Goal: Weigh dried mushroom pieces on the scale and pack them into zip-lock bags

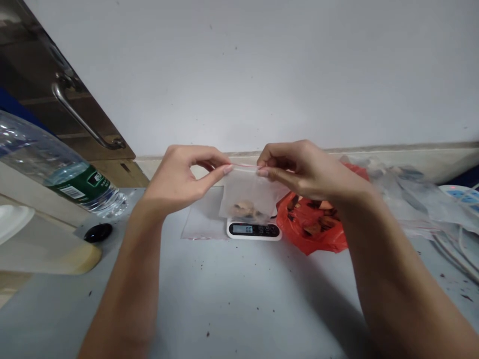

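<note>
A small translucent zip bag (247, 187) hangs upright between my two hands, with brownish dried pieces (245, 207) at its bottom. My left hand (187, 174) pinches the left end of its red-lined top edge. The right end of that edge is pinched by my right hand (299, 167). Directly below and behind the bag is a small white digital scale (254, 232), its display reading about 0.0; the bag hides its platform. Beside the scale, under my right wrist, a red plastic bag (310, 237) lies open with dark brown and orange dried pieces inside.
Another flat clear bag (204, 219) lies left of the scale. A large water bottle (75, 169), a cloudy plastic container (45, 244) and a black rounded object (98, 232) stand at left. Clear bags (404, 194) and cables (454, 249) lie at right. Crumbs dot the table (224, 299).
</note>
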The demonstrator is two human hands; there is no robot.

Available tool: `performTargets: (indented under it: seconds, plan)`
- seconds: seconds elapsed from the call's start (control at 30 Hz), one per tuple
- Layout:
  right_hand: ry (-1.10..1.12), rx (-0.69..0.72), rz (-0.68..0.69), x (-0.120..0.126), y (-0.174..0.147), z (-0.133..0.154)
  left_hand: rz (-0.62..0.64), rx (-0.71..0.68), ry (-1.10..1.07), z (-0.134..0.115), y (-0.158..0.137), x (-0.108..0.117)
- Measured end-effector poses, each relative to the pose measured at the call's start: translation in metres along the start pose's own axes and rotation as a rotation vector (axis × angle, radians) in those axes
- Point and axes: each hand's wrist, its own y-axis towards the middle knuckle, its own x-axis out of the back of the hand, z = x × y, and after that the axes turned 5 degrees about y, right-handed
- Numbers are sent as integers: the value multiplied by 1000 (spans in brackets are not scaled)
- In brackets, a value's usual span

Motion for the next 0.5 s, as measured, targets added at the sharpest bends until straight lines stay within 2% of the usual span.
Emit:
performTargets:
  seconds: [0.23, 0.4, 0.5]
  plan:
    - [50, -48, 7, -6, 0, 7, 26, -23, 42, -5, 1, -3]
    - [36, 104, 20, -13, 6, 4, 38, -48, 13, -8, 1, -5]
    - [10, 133, 21, -14, 7, -1, 49, -61, -13, -9, 0, -5]
